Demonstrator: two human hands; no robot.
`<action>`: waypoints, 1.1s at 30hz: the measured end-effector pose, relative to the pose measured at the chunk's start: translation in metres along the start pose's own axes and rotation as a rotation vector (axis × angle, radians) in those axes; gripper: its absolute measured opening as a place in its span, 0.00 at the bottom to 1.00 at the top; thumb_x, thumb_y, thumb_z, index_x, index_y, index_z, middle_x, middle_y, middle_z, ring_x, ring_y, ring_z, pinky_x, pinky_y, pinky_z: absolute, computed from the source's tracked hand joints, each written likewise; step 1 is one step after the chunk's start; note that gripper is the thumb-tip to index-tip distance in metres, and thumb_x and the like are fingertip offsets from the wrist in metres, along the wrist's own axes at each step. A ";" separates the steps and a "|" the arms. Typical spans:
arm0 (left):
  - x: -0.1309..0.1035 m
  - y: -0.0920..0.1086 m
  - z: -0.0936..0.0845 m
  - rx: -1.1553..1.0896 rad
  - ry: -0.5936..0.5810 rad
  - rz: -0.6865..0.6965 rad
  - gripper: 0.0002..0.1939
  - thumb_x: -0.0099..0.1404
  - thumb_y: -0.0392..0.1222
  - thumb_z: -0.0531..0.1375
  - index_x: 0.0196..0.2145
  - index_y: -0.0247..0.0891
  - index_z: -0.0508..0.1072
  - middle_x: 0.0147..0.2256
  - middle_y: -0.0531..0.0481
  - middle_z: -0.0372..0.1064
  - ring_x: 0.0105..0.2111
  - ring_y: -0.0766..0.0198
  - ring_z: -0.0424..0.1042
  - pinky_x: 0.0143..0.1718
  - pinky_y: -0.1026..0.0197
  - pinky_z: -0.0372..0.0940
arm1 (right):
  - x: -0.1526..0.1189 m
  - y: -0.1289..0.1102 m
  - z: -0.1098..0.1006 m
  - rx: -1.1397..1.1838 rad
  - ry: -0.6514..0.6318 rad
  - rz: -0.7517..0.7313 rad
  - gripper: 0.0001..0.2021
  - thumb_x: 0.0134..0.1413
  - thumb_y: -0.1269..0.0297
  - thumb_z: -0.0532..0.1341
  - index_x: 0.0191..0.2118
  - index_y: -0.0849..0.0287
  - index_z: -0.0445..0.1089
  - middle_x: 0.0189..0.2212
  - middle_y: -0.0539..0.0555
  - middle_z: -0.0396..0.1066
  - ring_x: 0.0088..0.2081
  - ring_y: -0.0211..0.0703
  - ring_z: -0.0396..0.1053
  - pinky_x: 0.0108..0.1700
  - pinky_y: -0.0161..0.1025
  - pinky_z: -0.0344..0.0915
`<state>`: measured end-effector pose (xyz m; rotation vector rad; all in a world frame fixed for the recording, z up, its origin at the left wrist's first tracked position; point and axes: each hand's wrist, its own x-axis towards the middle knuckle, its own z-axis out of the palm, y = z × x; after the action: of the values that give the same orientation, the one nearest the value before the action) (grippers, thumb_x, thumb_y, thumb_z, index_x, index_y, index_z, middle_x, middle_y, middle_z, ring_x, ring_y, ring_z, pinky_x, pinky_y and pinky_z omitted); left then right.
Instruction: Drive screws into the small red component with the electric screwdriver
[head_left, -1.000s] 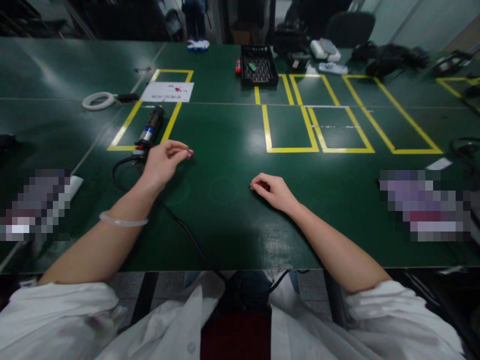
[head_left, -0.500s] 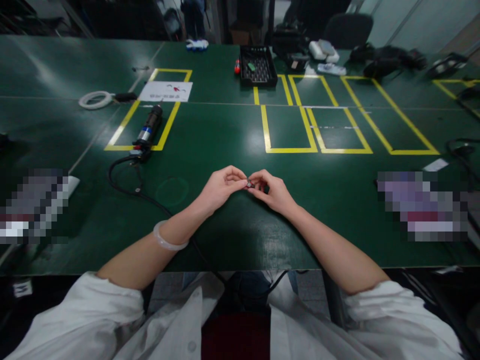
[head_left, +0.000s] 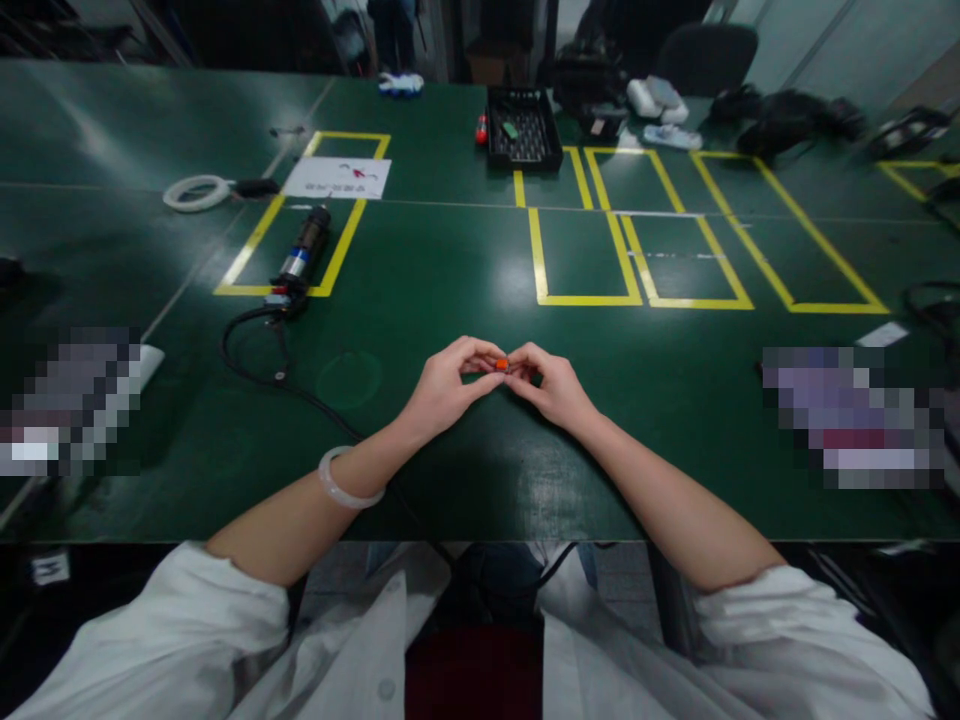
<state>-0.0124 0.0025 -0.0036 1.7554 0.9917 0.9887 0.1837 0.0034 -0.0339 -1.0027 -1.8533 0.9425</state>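
Near the middle of the frame the left hand (head_left: 454, 388) and the right hand (head_left: 556, 385) meet fingertip to fingertip over the green table (head_left: 465, 470). A small orange part (head_left: 502, 365) shows right where they meet. The left hand has a narrow pinch, with the thumb below the part and fingers above, and holds it there. The right hand is also pinched narrow against the part's right side (whether it grips the part too, or something hidden, I cannot tell). A pale bangle (head_left: 351, 482) circles the left wrist, and white sleeves (head_left: 187, 640) are pushed up the arms.

Left of centre, a dark tool (head_left: 302, 250) with a blue band lies tilted inside a yellow tape outline, and a black cable (head_left: 319, 402) runs from its lower end down toward the left forearm. Just above the tool is a white sheet (head_left: 337, 178) (its print is too small to read), partly over the tape. A white coil (head_left: 196, 193) lies to the left of the sheet.

At the upper middle stands a black tray (head_left: 547, 160) with a small green piece (head_left: 511, 130) in it; a red object (head_left: 481, 128) sits just beside its left wall. More yellow outlines (head_left: 589, 300) mark the table at right of centre.
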 end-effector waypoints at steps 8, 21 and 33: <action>-0.004 0.005 -0.004 0.542 0.060 0.242 0.08 0.68 0.36 0.59 0.44 0.35 0.72 0.40 0.47 0.72 0.40 0.63 0.73 0.45 0.60 0.67 | 0.000 -0.005 0.002 0.101 0.004 0.041 0.09 0.59 0.61 0.62 0.44 0.56 0.66 0.34 0.50 0.72 0.32 0.38 0.69 0.33 0.35 0.65; -0.004 0.000 -0.004 0.464 -0.074 0.156 0.12 0.67 0.38 0.59 0.47 0.35 0.75 0.40 0.44 0.75 0.40 0.60 0.75 0.45 0.59 0.68 | 0.001 0.003 0.003 0.295 0.025 0.182 0.16 0.56 0.50 0.66 0.39 0.57 0.66 0.30 0.49 0.69 0.29 0.36 0.68 0.31 0.34 0.65; -0.002 -0.007 -0.003 -0.030 -0.048 -0.104 0.16 0.65 0.48 0.63 0.45 0.34 0.73 0.43 0.43 0.77 0.43 0.59 0.77 0.49 0.58 0.70 | 0.003 -0.005 0.000 0.196 0.042 0.050 0.14 0.55 0.54 0.67 0.41 0.57 0.68 0.32 0.51 0.71 0.30 0.37 0.69 0.31 0.36 0.65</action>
<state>-0.0169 0.0037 -0.0094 1.6781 1.0216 0.8879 0.1814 0.0041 -0.0287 -0.9444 -1.6719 1.1012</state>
